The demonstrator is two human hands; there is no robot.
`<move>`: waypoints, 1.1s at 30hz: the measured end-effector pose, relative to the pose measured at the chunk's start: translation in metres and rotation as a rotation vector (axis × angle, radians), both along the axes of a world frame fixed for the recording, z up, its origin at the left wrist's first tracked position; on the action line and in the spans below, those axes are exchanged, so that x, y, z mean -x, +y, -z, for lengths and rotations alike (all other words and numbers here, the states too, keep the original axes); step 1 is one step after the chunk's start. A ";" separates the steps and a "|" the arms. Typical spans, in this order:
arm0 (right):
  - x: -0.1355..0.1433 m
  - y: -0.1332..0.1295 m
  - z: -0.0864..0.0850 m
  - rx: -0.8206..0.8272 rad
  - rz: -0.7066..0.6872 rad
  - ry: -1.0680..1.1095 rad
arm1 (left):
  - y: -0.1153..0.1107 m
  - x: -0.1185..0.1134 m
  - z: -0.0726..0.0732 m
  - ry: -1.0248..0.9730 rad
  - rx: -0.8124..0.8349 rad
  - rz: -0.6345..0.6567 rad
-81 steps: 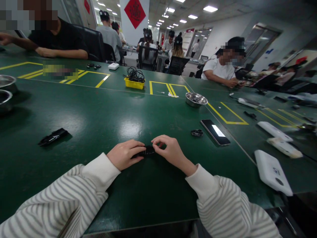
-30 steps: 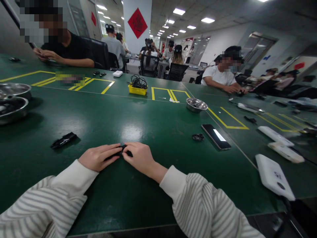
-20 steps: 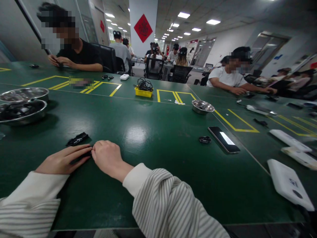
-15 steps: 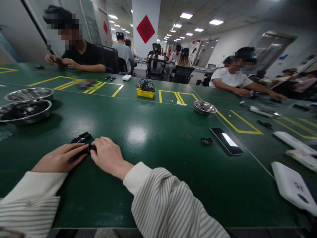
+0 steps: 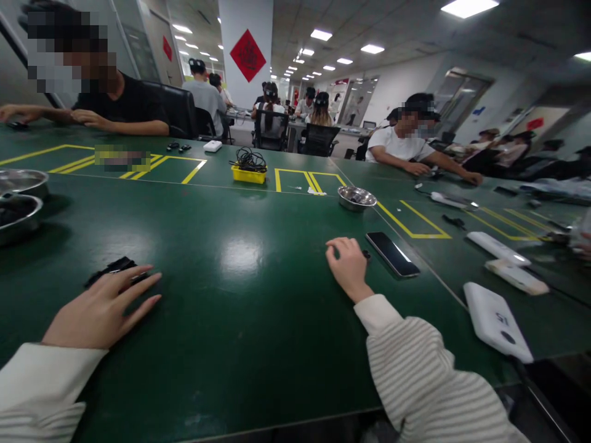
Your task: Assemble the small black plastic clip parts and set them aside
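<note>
My left hand [image 5: 104, 307] is open on the left of the green table [image 5: 240, 332], its fingers spread and pointing right. Just beyond its knuckles lie black items [image 5: 111, 268], partly covered by the hand; their exact kind is not clear. Farther right, my right hand [image 5: 347, 264] is low over the table with loosely bent fingers and a gap between them. A small black bundle [image 5: 366, 254], like a coiled cable, peeks out past its right edge, mostly hidden. Close by on the right is a dark-screened phone [image 5: 392, 254].
Metal bowls [image 5: 21, 215] stand at left, another bowl [image 5: 356, 198] beyond my right hand. A yellow tray [image 5: 249, 175] holds black cables. White devices [image 5: 498, 320] lie at right. Co-workers sit across the table, one in black [image 5: 122, 101], one in white [image 5: 392, 141].
My hands have parted from the black item they both held. The right hand has moved far right to the small bundle; the left has spread its fingers. The view has turned right.
</note>
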State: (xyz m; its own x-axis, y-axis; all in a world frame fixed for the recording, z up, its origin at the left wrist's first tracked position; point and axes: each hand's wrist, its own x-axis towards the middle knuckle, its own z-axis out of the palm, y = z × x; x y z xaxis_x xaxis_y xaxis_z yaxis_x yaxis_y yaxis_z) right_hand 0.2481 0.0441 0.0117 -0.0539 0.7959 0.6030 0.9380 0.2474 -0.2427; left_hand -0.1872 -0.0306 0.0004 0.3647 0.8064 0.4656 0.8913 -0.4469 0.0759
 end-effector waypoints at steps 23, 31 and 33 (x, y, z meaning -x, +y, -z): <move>0.077 -0.025 0.009 0.401 -0.670 0.368 | 0.033 -0.200 -0.013 -0.209 0.121 0.263; 0.065 -0.042 0.002 0.526 -0.700 0.396 | 0.057 -0.151 -0.009 -0.296 0.325 0.533; 0.066 -0.044 0.001 0.522 -0.709 0.355 | 0.059 -0.144 -0.007 -0.274 0.362 0.576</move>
State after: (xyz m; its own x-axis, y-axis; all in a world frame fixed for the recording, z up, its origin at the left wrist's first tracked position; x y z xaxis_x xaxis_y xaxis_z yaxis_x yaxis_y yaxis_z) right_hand 0.1818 -0.0002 0.0107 -0.5100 0.8216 0.2548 0.4605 0.5110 -0.7259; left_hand -0.0435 0.0281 0.0075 0.6860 0.6423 0.3417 0.4502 -0.7437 0.4941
